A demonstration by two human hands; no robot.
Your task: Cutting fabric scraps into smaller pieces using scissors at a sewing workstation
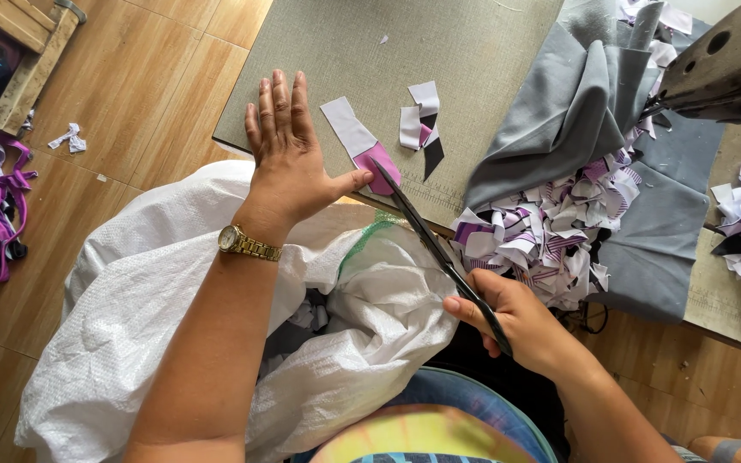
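R hand (521,321) grips scissors (439,253), prob. cutting.

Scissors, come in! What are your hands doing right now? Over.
Left hand flat on grey mat, thumb beside pink-and-white fabric piece. Right hand grips scissors, tips at the piece. White sack below.

A large white woven plastic sack (173,291) lay near, across the lower left and middle of the scene, crumpled and open at its right side. A short green-striped band (369,233) ran along its mouth, and dark cloth scraps (302,321) showed inside the opening. On the grey table farther off, small fabric label pieces lay flat: a white and pink strip (355,137) and, just right of it, a white, pink and black piece (422,124). No signs or screens showed.
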